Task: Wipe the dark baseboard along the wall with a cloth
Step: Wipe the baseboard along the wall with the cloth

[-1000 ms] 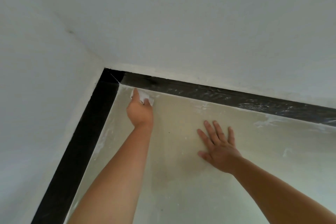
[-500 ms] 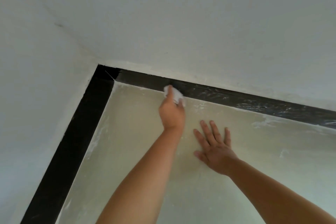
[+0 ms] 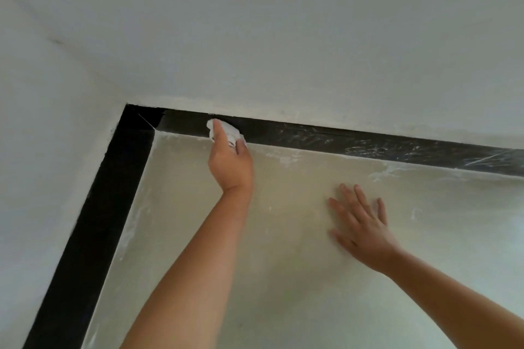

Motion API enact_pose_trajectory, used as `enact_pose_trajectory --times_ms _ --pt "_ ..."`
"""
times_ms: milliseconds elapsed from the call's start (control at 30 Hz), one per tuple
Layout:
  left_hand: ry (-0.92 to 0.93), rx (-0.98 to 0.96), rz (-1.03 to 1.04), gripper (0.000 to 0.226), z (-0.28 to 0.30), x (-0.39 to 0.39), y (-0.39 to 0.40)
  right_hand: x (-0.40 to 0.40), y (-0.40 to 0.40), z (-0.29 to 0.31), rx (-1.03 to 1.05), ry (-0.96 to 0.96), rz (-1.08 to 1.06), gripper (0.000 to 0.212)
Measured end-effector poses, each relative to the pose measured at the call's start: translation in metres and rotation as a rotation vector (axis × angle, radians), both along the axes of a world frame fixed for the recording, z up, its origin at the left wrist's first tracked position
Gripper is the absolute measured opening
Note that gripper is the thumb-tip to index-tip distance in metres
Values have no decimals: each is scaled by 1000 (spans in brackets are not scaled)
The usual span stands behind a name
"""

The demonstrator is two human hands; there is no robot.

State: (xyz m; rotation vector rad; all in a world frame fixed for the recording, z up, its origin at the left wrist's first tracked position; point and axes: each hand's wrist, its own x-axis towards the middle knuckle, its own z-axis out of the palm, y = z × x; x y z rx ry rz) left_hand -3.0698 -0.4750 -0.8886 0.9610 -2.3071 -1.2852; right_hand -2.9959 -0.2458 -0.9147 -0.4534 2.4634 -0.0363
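Left hand [image 3: 231, 161], fingers curled round white cloth [image 3: 224, 131], presses dark baseboard [image 3: 368, 140] at 11 o'clock. Right hand [image 3: 365, 231] flat, fingers spread, on floor [image 3: 283, 263]. Mid-wipe; smeared stretch toward 2 o'clock likely next.

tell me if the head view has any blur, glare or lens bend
Head view: soft, even light with no harsh glare; the right hand flat on the floor looks slightly motion-blurred; the left hand gripping the cloth is sharper; the baseboard bows from wide-angle distortion.
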Motion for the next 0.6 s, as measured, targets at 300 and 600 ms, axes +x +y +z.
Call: enact_pose_trajectory --times_ms 300,600 --pt "103 24 -92 56 -2 7 40 33 25 -9 5 -23 -226 65" --pt "61 33 -178 53 6 10 93 18 41 0 -40 -137 -91 69"
